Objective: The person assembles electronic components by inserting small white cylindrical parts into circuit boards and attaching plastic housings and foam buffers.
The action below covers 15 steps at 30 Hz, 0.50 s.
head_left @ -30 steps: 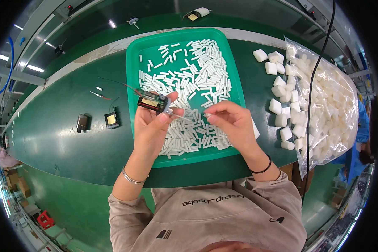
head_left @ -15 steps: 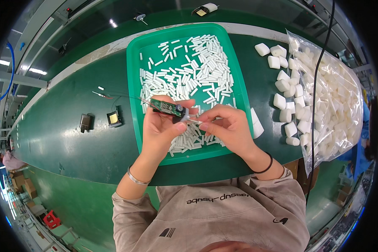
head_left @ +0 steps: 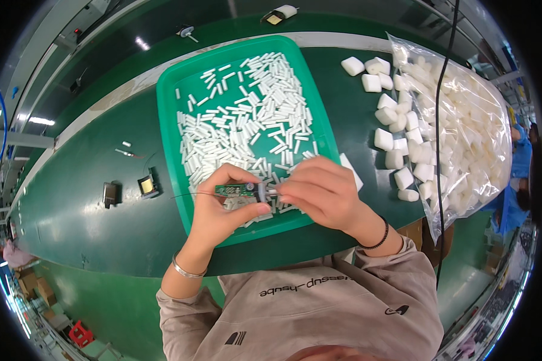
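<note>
My left hand [head_left: 215, 207] is closed around a small electronic assembly [head_left: 236, 191] with a green circuit board, a pale end piece and a thin wire trailing left. At that pale end, my right hand [head_left: 324, 191] has its fingertips pinched together. A bit of white shows between the fingers and the assembly, and a thin white stick is probably there, mostly covered. Both hands are over the near part of a green tray [head_left: 186, 72]. Short white sticks [head_left: 211, 144] lie heaped across the tray.
White foam-like blocks [head_left: 383, 139] spill from a clear plastic bag [head_left: 470, 138] at right. A black cable [head_left: 438, 126] hangs in front of the bag. Left of the tray lie a dark casing [head_left: 110, 194], another small device [head_left: 147, 186] and a thin wired part [head_left: 126, 153].
My left hand has lowered and levelled the assembly. My right fingers have closed in at its end, hiding the white stick that showed before. The whole view has shifted slightly.
</note>
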Motion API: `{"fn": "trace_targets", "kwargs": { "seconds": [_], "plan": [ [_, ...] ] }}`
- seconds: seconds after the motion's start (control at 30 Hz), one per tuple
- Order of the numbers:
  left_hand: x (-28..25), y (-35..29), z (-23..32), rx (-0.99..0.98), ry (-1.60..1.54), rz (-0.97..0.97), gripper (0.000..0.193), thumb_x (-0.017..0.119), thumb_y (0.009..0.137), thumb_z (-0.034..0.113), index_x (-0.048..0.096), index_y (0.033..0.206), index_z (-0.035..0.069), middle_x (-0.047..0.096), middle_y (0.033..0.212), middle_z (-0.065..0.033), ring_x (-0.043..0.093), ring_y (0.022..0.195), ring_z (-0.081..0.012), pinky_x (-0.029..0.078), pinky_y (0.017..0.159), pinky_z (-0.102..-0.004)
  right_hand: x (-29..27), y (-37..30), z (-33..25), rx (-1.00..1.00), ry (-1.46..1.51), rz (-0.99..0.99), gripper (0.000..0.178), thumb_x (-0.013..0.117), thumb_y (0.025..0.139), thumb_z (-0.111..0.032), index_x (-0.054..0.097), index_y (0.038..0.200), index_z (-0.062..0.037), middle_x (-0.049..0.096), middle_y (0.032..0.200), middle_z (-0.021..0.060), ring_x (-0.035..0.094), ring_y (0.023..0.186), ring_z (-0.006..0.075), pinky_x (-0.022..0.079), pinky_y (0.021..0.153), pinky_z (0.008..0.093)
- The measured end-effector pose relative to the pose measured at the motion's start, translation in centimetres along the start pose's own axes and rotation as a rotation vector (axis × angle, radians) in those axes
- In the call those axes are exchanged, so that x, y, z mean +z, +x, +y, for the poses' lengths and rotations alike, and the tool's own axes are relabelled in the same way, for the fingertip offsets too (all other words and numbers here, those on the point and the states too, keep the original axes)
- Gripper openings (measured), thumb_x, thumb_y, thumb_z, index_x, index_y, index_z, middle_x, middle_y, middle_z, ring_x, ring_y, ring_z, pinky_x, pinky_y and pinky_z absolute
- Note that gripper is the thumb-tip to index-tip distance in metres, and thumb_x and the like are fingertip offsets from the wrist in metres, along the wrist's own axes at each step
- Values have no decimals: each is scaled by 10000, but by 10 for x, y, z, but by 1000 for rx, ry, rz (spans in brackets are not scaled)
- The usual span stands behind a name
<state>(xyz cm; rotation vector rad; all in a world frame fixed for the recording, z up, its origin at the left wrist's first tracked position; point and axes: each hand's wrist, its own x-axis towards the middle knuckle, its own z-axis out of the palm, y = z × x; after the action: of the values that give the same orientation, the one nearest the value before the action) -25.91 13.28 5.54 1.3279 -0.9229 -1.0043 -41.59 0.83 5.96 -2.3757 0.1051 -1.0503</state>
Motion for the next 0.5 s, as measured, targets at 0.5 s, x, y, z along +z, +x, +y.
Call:
{"fn": "trace_targets", "kwargs": {
  "seconds": [0.5],
  "plan": [
    [3,4,4,-56,-178,142,326,702,604,-86,595,897,10,597,903,-62,551,847,-118,468,735,-228,-93,-30,58,640,-1138,-354,165,647,664,-107,580,795,-31,564,791,86,536,804,233,445,666,324]
  ]
}}
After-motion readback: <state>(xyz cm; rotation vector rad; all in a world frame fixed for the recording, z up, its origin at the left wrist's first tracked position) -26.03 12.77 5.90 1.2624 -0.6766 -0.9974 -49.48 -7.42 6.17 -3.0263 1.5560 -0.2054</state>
